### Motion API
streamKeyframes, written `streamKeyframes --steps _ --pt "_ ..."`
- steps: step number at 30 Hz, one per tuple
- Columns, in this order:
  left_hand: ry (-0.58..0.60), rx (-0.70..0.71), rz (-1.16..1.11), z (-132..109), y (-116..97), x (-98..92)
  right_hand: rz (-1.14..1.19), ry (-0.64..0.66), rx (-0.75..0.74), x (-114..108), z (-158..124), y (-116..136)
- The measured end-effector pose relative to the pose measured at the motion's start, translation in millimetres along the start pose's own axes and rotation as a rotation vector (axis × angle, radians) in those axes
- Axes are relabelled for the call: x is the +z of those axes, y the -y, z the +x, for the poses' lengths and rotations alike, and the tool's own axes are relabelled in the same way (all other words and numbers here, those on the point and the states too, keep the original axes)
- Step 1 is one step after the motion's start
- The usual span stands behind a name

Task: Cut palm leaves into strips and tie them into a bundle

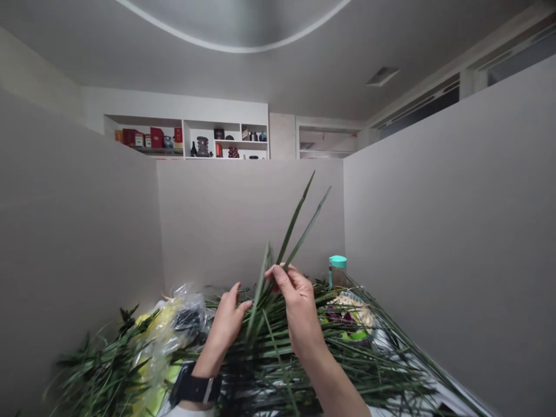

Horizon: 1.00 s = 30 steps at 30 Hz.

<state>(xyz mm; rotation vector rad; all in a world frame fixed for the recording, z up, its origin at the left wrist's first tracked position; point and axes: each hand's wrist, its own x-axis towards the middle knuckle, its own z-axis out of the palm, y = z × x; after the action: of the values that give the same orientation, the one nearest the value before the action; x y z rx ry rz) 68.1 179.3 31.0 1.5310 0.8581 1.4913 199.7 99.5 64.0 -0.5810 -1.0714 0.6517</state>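
Note:
My right hand pinches a few long green leaf blades and holds them upright above the desk. Just to its left, my left hand curls its thumb and fingers around the lower part of a leaf blade. A black watch sits on my left wrist. Under both hands lies a thick heap of long green leaves that covers the desk.
A crumpled clear plastic bag with yellow inside lies at the left. A bottle with a teal cap stands at the back right, next to a patterned dish. Grey partition walls close in three sides. Shelves stand beyond.

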Motion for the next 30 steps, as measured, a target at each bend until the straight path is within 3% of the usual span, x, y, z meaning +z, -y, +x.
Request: streamKeyframes --steps 6,10,14,18,25,28,30 --pt "0.321 -0.039 0.038 -30 -65 0.0 -0.012 0.013 0.072 -5 9 -5" --pt "0.373 -0.037 0.041 -42 -82 3.5 -0.026 0.09 0.083 -2 4 2" --pt "0.325 -0.031 0.015 -42 -82 1.5 -0.032 0.142 0.066 -1 2 3" --pt "0.181 -0.027 -0.066 -42 -79 -2.0 -0.08 0.179 -0.009 -4 2 1" --pt "-0.082 0.033 -0.228 -42 -74 -1.8 -0.278 0.443 -0.338 6 -12 9" --pt "-0.109 0.054 -0.259 -42 -75 -1.2 -0.324 0.465 -0.486 9 -16 5" --pt "-0.084 0.046 -0.269 -42 -76 -0.7 -0.307 0.444 -0.473 9 -15 1"
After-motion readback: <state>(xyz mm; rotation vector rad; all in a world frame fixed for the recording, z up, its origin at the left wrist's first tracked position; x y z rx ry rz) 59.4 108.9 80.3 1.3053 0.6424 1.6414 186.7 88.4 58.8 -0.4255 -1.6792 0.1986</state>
